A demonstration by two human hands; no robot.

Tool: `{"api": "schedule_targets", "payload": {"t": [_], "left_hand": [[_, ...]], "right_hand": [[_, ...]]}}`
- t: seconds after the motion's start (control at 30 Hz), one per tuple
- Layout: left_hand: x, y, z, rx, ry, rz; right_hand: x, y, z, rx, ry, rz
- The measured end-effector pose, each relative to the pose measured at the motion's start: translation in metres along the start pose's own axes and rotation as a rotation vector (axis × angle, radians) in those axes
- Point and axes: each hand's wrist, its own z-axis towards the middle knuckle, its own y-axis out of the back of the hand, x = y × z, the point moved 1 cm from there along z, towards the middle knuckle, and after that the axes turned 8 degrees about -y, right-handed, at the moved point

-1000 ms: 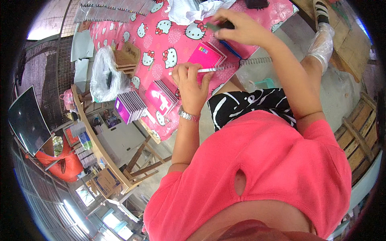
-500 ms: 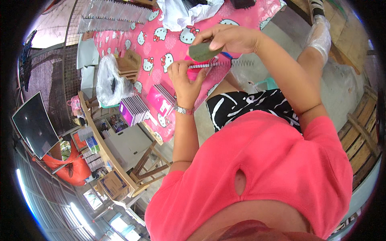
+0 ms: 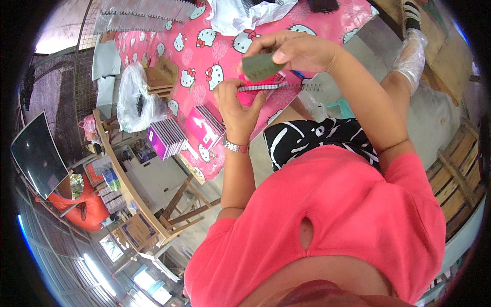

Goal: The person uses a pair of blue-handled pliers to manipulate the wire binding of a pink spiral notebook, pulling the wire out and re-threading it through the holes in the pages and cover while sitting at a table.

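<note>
My left hand (image 3: 234, 105), with a metal-banded watch on its wrist, is closed on a small pink notebook (image 3: 249, 97) at the table's near right edge. A dark wire spiral (image 3: 310, 87) runs along the notebook's punched edge, and its loose end sticks out to the right. Just above that edge, my right hand (image 3: 302, 51) pinches a flat dark green piece (image 3: 261, 67) between thumb and fingers. What the piece is made of I cannot tell. Whether it touches the spiral is also unclear.
Spiral notebooks stand in a purple stack (image 3: 166, 139) and a pink stack (image 3: 204, 122) left of my left hand. Farther off are a clear plastic bag (image 3: 137, 100), brown wooden blocks (image 3: 162, 77), a white bag (image 3: 245, 18) and rows of clear-covered spiral-bound items (image 3: 146, 19). The tablecloth (image 3: 186, 53) is pink.
The spiral's loose end looks shorter, with more of it along the notebook's edge. My right hand has tilted the green piece so its flat face shows more. The whole view has shifted slightly.
</note>
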Motion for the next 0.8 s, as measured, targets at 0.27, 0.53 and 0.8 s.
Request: {"api": "schedule_targets", "payload": {"t": [0.27,0.53,0.8], "left_hand": [[0.038,0.006,-0.002,0.03,0.115,-0.15],[0.044,0.006,-0.004,0.057,0.143,-0.277],[0.043,0.001,-0.007,0.001,0.378,-0.596]], "right_hand": [[0.005,-0.005,0.03,0.143,0.171,0.469],[0.003,0.001,0.047,0.187,0.009,0.173],[-0.013,0.0,0.052,-0.026,0.015,-0.193]]}}
